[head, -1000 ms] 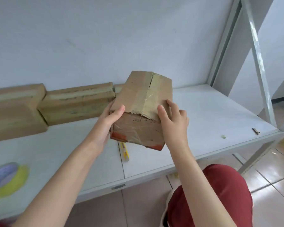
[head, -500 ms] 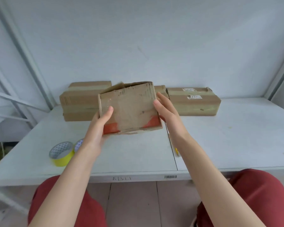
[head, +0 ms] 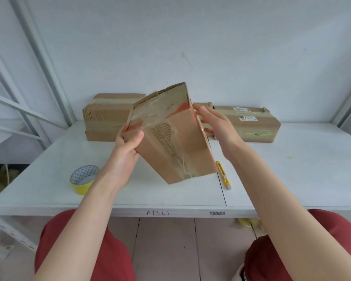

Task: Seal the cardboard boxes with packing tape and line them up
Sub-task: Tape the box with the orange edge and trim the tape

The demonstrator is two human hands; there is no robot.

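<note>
I hold a worn cardboard box with old clear tape and orange patches tilted above the white table. My left hand grips its left edge, thumb on the front face. My right hand rests against its upper right side with fingers spread. A yellow tape roll lies on the table to the left of my left forearm. Two taped boxes sit along the wall: one at back left, one at back right. A third small box shows between them, mostly hidden.
A yellow utility knife lies on the table just right of the held box. Grey metal frame bars rise at the left, another at the far right. My red-clad knees are below the table's front edge.
The view swung from the table's right end back to its centre. The box has been turned in my hands from a flat, face-on pose to a steep tilt with its lower corner toward me.
</note>
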